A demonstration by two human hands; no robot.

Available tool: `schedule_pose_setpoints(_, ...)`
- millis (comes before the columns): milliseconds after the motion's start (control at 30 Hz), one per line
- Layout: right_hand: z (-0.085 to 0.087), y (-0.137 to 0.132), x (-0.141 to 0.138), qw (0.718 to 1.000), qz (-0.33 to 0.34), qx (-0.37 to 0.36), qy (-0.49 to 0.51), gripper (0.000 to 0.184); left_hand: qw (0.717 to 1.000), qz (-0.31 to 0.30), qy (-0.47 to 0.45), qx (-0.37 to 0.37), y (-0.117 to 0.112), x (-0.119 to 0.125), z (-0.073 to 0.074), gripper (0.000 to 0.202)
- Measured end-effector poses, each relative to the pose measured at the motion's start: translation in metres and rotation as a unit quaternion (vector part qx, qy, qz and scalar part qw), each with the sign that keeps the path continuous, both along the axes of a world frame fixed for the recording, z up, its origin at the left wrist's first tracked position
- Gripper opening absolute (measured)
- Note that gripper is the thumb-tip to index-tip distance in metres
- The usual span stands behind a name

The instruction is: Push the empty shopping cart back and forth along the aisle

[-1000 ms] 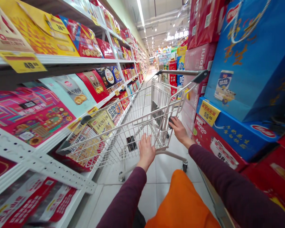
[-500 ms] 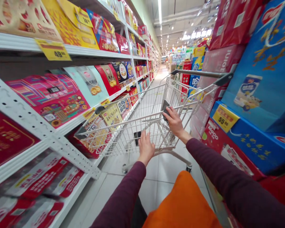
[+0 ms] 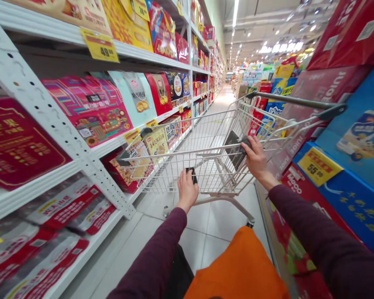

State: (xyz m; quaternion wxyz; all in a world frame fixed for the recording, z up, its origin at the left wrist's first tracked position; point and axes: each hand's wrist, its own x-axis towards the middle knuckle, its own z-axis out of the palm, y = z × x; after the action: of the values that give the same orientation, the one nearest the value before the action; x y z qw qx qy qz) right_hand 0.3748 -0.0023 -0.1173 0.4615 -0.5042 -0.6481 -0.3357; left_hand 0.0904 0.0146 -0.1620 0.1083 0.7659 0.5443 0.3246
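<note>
A wire shopping cart (image 3: pixel 205 149) stands in the aisle ahead of me, its basket holding nothing. Its grey handle bar (image 3: pixel 294 100) reaches toward the boxes on the right. My left hand (image 3: pixel 187 190) is curled over the near wire edge of the basket, beside a small black plate (image 3: pixel 192 173). Higher up, my right hand (image 3: pixel 256 160) is closed on the dark plastic seat flap (image 3: pixel 233 147) at the back of the cart. Both sleeves are dark purple, and an orange garment (image 3: pixel 239 270) shows below.
White shelves (image 3: pixel 81 160) of boxed biscuits with yellow price tags run along the left. Stacked red and blue gift boxes (image 3: pixel 339 166) line the right, one tagged 55. The tiled aisle floor (image 3: pixel 205 224) runs on between them toward distant displays.
My right hand has risen along the cart's back with the dark flap. The left hand has slid onto the wire edge by the black plate. The view has swung, shifting the cart rightward.
</note>
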Motion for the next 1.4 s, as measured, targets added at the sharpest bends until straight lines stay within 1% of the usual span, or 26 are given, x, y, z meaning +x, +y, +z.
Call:
schedule_pose_setpoints(33,-0.001,0.002,-0.005,1.0,0.002,-0.001,0.002,0.04,1.0,0.002,-0.006,0.003,0.002,-0.003,0.001,0.057)
schedule_pose_setpoints(100,-0.006,0.013,-0.033,0.999,0.025,-0.02,-0.009,0.04,1.0,0.001,-0.016,0.012,0.004,-0.006,0.003,0.057)
schedule_pose_setpoints(200,-0.01,0.04,-0.1,0.991,0.092,-0.077,-0.067,0.036,1.0,0.0,-0.017,0.019,0.004,-0.011,0.007,0.057)
schedule_pose_setpoints(267,-0.011,0.056,-0.141,0.973,0.15,-0.125,-0.127,0.033,1.0,0.007,-0.013,0.017,0.004,-0.019,0.006,0.059)
schedule_pose_setpoints(333,-0.01,0.066,-0.165,0.948,0.203,-0.165,-0.182,0.033,1.0,0.023,-0.015,0.011,0.004,-0.034,0.001,0.06)
schedule_pose_setpoints(367,-0.011,0.069,-0.171,0.937,0.223,-0.179,-0.202,0.033,0.999,0.034,-0.018,0.007,0.004,-0.042,-0.003,0.061)
schedule_pose_setpoints(433,-0.014,0.074,-0.171,0.922,0.249,-0.19,-0.227,0.034,0.998,0.055,-0.027,0.001,0.003,-0.061,-0.012,0.06)
schedule_pose_setpoints(500,-0.024,0.078,-0.166,0.915,0.266,-0.19,-0.238,0.036,0.997,0.076,-0.034,-0.007,0.001,-0.077,-0.022,0.06)
schedule_pose_setpoints(567,-0.042,0.08,-0.163,0.907,0.28,-0.195,-0.245,0.034,0.995,0.093,-0.035,-0.022,-0.003,-0.086,-0.031,0.06)
schedule_pose_setpoints(700,-0.089,0.079,-0.169,0.879,0.316,-0.238,-0.267,0.027,0.992,0.103,-0.021,-0.065,-0.013,-0.09,-0.041,0.06)
schedule_pose_setpoints(733,-0.097,0.078,-0.172,0.872,0.32,-0.252,-0.272,0.026,0.992,0.1,-0.018,-0.073,-0.015,-0.091,-0.043,0.06)
schedule_pose_setpoints(767,-0.102,0.078,-0.175,0.867,0.322,-0.264,-0.275,0.025,0.992,0.097,-0.016,-0.08,-0.017,-0.092,-0.044,0.06)
schedule_pose_setpoints(800,-0.103,0.078,-0.179,0.864,0.322,-0.272,-0.277,0.025,0.991,0.098,-0.015,-0.085,-0.018,-0.094,-0.046,0.06)
schedule_pose_setpoints(833,-0.099,0.08,-0.183,0.863,0.323,-0.274,-0.276,0.025,0.991,0.101,-0.017,-0.09,-0.018,-0.097,-0.047,0.06)
schedule_pose_setpoints(900,-0.08,0.087,-0.195,0.87,0.325,-0.258,-0.264,0.028,0.988,0.115,-0.024,-0.102,-0.018,-0.103,-0.048,0.06)
schedule_pose_setpoints(1000,-0.045,0.103,-0.22,0.898,0.311,-0.205,-0.236,0.033,0.985,0.126,-0.032,-0.117,-0.017,-0.111,-0.047,0.06)
schedule_pose_setpoints(1033,-0.038,0.107,-0.228,0.903,0.304,-0.191,-0.237,0.034,0.984,0.126,-0.034,-0.119,-0.017,-0.113,-0.045,0.059)
schedule_pose_setpoints(1067,-0.036,0.111,-0.234,0.904,0.299,-0.183,-0.245,0.034,0.984,0.126,-0.034,-0.12,-0.017,-0.114,-0.044,0.059)
schedule_pose_setpoints(1100,-0.039,0.112,-0.239,0.901,0.297,-0.18,-0.258,0.033,0.984,0.125,-0.033,-0.12,-0.018,-0.116,-0.042,0.059)
schedule_pose_setpoints(1133,-0.047,0.113,-0.242,0.896,0.298,-0.184,-0.274,0.032,0.984,0.125,-0.031,-0.12,-0.019,-0.118,-0.041,0.058)
schedule_pose_setpoints(1233,-0.084,0.108,-0.243,0.872,0.307,-0.212,-0.317,0.027,0.984,0.129,-0.017,-0.121,-0.024,-0.127,-0.04,0.058)
schedule_pose_setpoints(1267,-0.095,0.106,-0.243,0.864,0.309,-0.221,-0.33,0.026,0.984,0.131,-0.011,-0.123,-0.026,-0.13,-0.04,0.058)
schedule_pose_setpoints(1300,-0.103,0.106,-0.243,0.858,0.311,-0.226,-0.34,0.025,0.983,0.134,-0.007,-0.124,-0.027,-0.134,-0.041,0.059)
schedule_pose_setpoints(1333,-0.106,0.106,-0.245,0.854,0.313,-0.226,-0.348,0.025,0.982,0.138,-0.005,-0.126,-0.028,-0.138,-0.042,0.059)
schedule_pose_setpoints(1367,-0.104,0.108,-0.249,0.853,0.317,-0.221,-0.351,0.025,0.981,0.144,-0.003,-0.129,-0.029,-0.142,-0.043,0.059)
schedule_pose_setpoints(1400,-0.097,0.11,-0.255,0.854,0.321,-0.212,-0.351,0.026,0.98,0.15,-0.003,-0.132,-0.028,-0.146,-0.043,0.059)
